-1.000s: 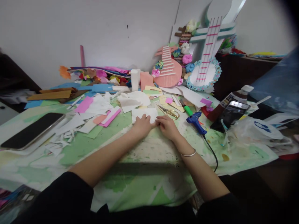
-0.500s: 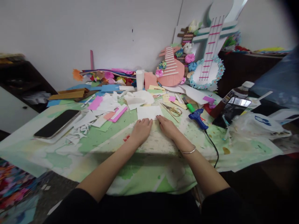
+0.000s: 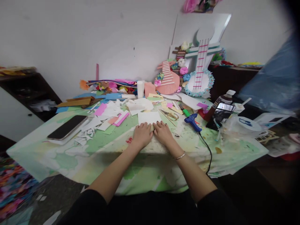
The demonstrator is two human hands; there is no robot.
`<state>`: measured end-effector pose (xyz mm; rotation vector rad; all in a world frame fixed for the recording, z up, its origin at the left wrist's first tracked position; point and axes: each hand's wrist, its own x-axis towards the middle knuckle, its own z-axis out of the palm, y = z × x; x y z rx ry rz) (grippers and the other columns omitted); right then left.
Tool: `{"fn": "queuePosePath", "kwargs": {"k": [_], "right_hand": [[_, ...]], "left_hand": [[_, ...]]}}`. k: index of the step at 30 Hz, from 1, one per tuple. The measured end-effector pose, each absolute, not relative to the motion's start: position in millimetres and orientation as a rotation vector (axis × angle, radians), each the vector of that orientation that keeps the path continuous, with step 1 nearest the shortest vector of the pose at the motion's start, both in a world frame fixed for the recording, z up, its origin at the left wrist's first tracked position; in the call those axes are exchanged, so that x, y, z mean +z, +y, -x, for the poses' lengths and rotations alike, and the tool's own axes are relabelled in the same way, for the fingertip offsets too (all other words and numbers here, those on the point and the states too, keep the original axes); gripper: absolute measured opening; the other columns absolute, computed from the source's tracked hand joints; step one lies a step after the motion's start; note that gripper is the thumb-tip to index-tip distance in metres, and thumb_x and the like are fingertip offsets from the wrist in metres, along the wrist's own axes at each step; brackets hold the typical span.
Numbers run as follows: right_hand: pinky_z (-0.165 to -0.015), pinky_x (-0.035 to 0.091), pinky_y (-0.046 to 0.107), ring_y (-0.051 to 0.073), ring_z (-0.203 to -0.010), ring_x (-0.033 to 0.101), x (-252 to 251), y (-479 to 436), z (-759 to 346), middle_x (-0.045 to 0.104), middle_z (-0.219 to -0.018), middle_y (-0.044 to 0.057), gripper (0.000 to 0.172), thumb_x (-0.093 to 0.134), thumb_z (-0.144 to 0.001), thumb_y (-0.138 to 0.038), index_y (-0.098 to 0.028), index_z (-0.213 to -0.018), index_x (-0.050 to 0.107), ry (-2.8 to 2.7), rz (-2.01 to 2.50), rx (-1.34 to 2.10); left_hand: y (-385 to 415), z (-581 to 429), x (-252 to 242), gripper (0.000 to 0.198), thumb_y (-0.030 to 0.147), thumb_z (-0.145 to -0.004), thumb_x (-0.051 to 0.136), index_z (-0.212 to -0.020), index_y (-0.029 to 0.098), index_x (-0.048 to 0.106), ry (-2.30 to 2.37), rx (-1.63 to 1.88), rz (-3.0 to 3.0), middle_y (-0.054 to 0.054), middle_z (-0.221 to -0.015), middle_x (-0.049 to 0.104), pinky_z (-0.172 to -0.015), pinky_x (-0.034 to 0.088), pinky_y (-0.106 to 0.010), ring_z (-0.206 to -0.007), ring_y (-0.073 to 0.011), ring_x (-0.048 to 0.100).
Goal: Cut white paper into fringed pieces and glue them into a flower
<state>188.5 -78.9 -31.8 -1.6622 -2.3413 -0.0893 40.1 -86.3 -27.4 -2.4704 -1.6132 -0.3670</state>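
Note:
A white sheet of paper point(image 3: 149, 117) lies on the table in front of me, its near edge under my fingers. My left hand point(image 3: 142, 135) presses on the left part of that edge with its fingers bent and close together. Beside it, almost touching, my right hand point(image 3: 162, 132) holds the right part of the edge in the same way. Both thumbs are mostly hidden, and so is the strip of paper beneath the fingers. Gold-handled scissors point(image 3: 172, 116) lie to the right of the sheet, and farther right is a blue glue gun point(image 3: 193, 122).
White paper scraps point(image 3: 87, 129) and a phone point(image 3: 67, 126) lie on the left. A white cylinder point(image 3: 140, 89) stands behind. Decorated paper instruments point(image 3: 170, 82) lean against the wall. At right are a brown bottle point(image 3: 225, 97), a dark phone point(image 3: 220, 114) and a plastic bag point(image 3: 241, 128).
My right hand has moved left along the paper's near edge, closer to my left hand. The view has tilted up and turned slightly right.

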Motion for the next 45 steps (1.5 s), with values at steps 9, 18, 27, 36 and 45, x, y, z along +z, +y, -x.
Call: {"fn": "queuePosePath", "kwargs": {"k": [9, 18, 27, 36, 45], "right_hand": [[-0.104, 0.025, 0.05, 0.029, -0.131, 0.035, -32.0, -88.2, -186.8, 0.046, -0.14, 0.014, 0.044, 0.033, -0.093, -0.029, -0.018, -0.133, 0.047, -2.203, 1.862, -0.13], [-0.104, 0.023, 0.051, 0.032, -0.132, 0.029, -33.5, -91.6, -188.5, 0.045, -0.142, 0.01, 0.048, 0.031, -0.092, -0.034, -0.018, -0.135, 0.044, -2.076, 1.993, -0.11], [-0.104, 0.023, 0.053, 0.034, -0.132, 0.03, -35.1, -91.9, -188.3, 0.044, -0.142, 0.015, 0.052, 0.031, -0.091, -0.033, -0.009, -0.135, 0.043, -2.003, 2.04, -0.113], [-0.109, 0.017, 0.051, 0.029, -0.139, 0.021, -30.8, -92.2, -182.4, 0.032, -0.149, 0.019, 0.055, 0.031, -0.092, -0.025, -0.003, -0.142, 0.031, -2.149, 1.853, -0.149], [-0.108, 0.024, 0.048, 0.023, -0.138, 0.029, -27.4, -87.0, -173.0, 0.044, -0.144, 0.011, 0.046, 0.03, -0.093, -0.022, -0.014, -0.136, 0.045, -2.353, 1.688, -0.096]], "left_hand": [[-97.9, -36.9, -27.6, 0.05, 0.044, -0.089, 0.038, -0.124, 0.011, 0.05, -1.817, -0.376, 2.333, -0.016, -0.124, 0.055, -0.093, 0.036, -0.044, -0.113, -0.03, 0.046], [-103.3, -34.1, -27.1, 0.054, 0.05, -0.087, 0.037, -0.118, 0.009, 0.055, -1.915, -0.371, 2.248, -0.017, -0.122, 0.056, -0.097, 0.029, -0.051, -0.11, -0.0321, 0.045], [-107.0, -29.0, -27.5, 0.062, 0.054, -0.085, 0.038, -0.12, 0.006, 0.054, -1.982, -0.403, 2.2, -0.019, -0.119, 0.057, -0.094, 0.033, -0.052, -0.111, -0.0352, 0.045], [-99.0, -32.5, -28.8, 0.061, 0.034, -0.088, 0.039, -0.137, -0.001, 0.035, -1.781, -0.487, 2.371, -0.022, -0.144, 0.036, -0.111, 0.016, -0.051, -0.136, -0.0333, 0.026], [-77.9, -52.5, -33.7, 0.044, 0.018, -0.09, 0.035, -0.131, 0.009, 0.048, -1.673, -0.412, 2.533, -0.014, -0.137, 0.05, -0.109, 0.029, -0.042, -0.129, -0.0253, 0.041]]}}
